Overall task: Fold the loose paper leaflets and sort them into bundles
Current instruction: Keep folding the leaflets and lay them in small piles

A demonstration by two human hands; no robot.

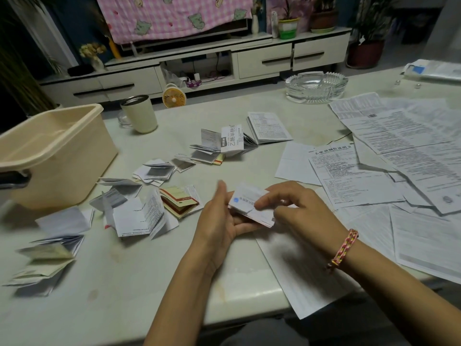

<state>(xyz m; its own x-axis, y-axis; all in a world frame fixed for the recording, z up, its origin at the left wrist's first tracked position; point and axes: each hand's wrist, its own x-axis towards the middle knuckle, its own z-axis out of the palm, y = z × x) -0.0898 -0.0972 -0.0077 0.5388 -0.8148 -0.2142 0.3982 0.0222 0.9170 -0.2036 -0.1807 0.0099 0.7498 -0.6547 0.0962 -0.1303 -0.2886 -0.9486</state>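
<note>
A small folded leaflet (pixel 247 203), white with a blue dot, sits between both hands above the table's middle. My left hand (pixel 219 218) cradles it from below and the left, fingers curled under it, thumb up. My right hand (pixel 289 203) pinches its right edge from above. Folded leaflets lie scattered to the left: a red-and-cream one (pixel 179 203), a white half-open one (pixel 139 218), a grey stack (pixel 154 172), and a bundle with large print (pixel 224 143). Flat unfolded leaflets (pixel 399 156) cover the right side.
A beige plastic tub (pixel 57 156) stands at the left. A cream cup (pixel 139 113) and a glass ashtray (pixel 315 87) sit farther back. One long unfolded sheet (pixel 299 278) overhangs the table's (pixel 124 295) front edge under my right forearm.
</note>
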